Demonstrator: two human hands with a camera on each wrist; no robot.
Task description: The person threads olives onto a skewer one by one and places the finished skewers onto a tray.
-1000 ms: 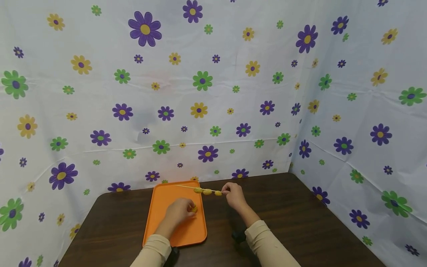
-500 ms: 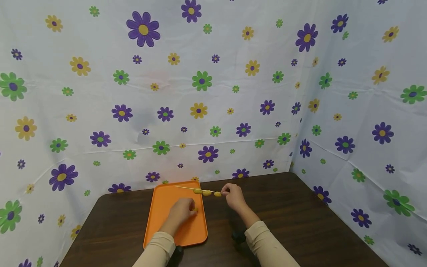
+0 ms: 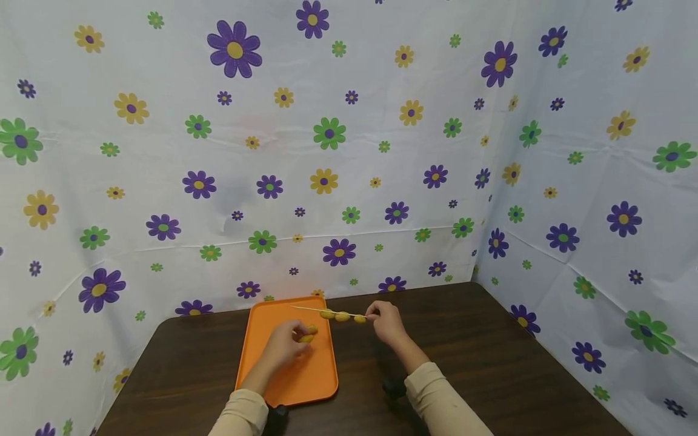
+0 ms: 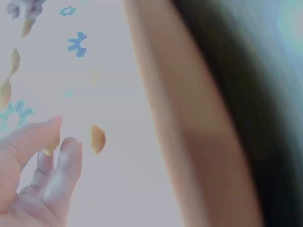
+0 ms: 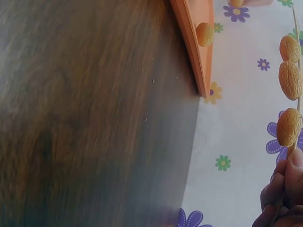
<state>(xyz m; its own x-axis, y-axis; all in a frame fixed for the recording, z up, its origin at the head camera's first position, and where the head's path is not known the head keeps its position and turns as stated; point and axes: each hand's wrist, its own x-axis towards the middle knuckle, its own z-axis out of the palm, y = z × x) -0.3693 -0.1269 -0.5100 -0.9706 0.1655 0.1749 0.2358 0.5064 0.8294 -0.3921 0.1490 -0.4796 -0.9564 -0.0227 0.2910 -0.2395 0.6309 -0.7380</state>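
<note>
My right hand (image 3: 388,322) pinches the near end of a thin wooden skewer (image 3: 306,309), held nearly level with its bare tip over the tray's far part. Threaded on it are three wrinkled yellow-brown dates (image 5: 289,80), the nearest close to my fingertips. Over the orange tray (image 3: 305,387), my left hand (image 3: 280,346) pinches another date (image 4: 51,147) between thumb and fingers, apart from the skewer. A loose date (image 4: 98,140) lies on the tray beside those fingers. The left wrist view is washed out, so the held date is partly hidden.
The tray stands on a dark wooden table (image 3: 518,363), left of its middle. Flower-printed white cloth (image 3: 382,181) hangs behind the table and along its right side. A dark strap piece (image 3: 394,387) shows at my right wrist.
My left hand has drawn back slightly to the left and up, and a date now shows at its fingertips. The right hand and skewer have shifted slightly right.
</note>
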